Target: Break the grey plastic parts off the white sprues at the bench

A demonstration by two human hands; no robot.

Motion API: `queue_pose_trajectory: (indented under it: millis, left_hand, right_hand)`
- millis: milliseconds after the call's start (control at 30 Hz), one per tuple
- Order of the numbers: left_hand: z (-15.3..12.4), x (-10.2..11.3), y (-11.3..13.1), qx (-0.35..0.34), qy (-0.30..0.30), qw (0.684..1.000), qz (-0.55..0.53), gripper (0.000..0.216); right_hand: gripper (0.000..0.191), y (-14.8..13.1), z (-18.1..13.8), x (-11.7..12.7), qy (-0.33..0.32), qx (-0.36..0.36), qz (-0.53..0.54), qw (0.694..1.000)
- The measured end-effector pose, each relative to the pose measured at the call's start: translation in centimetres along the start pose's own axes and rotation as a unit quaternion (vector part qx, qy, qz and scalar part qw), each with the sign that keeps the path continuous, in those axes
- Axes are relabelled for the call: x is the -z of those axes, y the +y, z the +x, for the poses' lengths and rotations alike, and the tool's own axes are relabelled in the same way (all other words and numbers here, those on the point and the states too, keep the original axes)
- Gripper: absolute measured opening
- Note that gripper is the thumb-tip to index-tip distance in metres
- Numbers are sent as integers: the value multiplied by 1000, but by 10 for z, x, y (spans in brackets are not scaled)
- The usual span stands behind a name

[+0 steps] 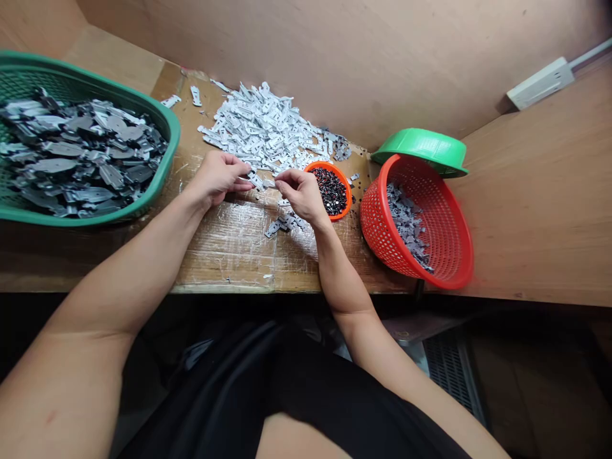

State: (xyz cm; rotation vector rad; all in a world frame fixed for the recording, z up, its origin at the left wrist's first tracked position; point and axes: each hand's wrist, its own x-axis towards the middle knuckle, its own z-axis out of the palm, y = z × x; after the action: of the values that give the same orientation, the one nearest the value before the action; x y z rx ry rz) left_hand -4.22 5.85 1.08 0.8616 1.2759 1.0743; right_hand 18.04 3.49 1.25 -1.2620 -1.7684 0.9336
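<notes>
My left hand (224,178) is closed, its thumb and fingers pinching a flat metal hinge plate (257,182) just in front of a pile of pale metal plates (268,124). Facing it, my right hand (303,193) pinches a small grey metal piece (268,183) against the plate's right end. Exactly how the two parts meet is too small to make out. Right of my right hand stands an orange bowl (351,191) of small dark rivet-like parts (331,191). Several loose grey metal pieces (285,223) lie below my right hand.
A green basket (173,137) heaped with assembled metal parts (90,153) stands at left. On the right, a tilted red basket (452,223) holds small grey pieces (408,226), with a bright green basin (423,150) behind it. Wooden walls (382,57) enclose the cardboard-covered bench (229,248).
</notes>
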Motion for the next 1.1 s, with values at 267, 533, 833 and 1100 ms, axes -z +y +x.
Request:
queue_pose_trajectory:
  millis: [267, 533, 833, 1100]
  left_hand:
    - [-3, 0, 1, -2, -1, 1000, -3, 26]
    - [-6, -3, 2, -4, -11, 1000, -3, 25]
    - [-10, -7, 0, -5, -15, 1000, 12, 26]
    - [-7, -7, -5, -11, -18, 1000, 18, 25]
  right_hand:
    - [7, 2, 1, 3, 23, 0, -1, 1000]
    - [47, -13, -2, -15, 11, -122, 189, 974]
    - [45, -22, -1, -29, 29, -176, 234, 956]
    - [38, -17, -2, -34, 41, -187, 242, 951]
